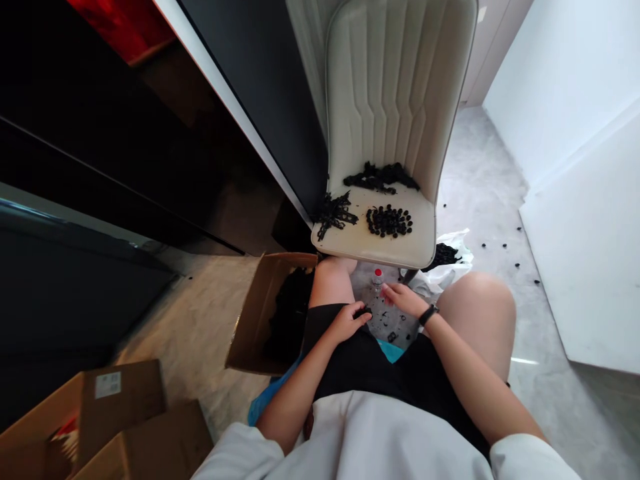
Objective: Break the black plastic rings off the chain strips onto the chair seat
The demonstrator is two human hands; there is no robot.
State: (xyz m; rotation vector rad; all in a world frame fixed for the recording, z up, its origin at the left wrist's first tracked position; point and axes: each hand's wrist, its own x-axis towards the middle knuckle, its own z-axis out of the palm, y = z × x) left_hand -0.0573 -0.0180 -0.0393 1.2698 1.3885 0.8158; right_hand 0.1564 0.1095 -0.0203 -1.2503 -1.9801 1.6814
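Observation:
I sit facing a cream chair (395, 80) whose seat carries a heap of small round black parts (389, 221), a tangle of black strips (334, 212) at its left edge and another black heap (381, 177) at the back. My left hand (349, 321) rests on my left thigh, fingers closed on a small black piece (364, 311). My right hand (404, 298), with a black wristband, hovers between my knees, fingers curled close to the left hand; what it pinches is too small to name. A clear bottle with a red cap (377, 283) stands on the floor just beyond my hands.
An open cardboard box (260, 313) with black parts stands left of my knee. A white plastic bag (450, 257) with black parts lies under the chair's right side. Black pieces are scattered on the grey floor (505, 247). More cardboard boxes (120, 413) sit at lower left. Dark cabinets fill the left.

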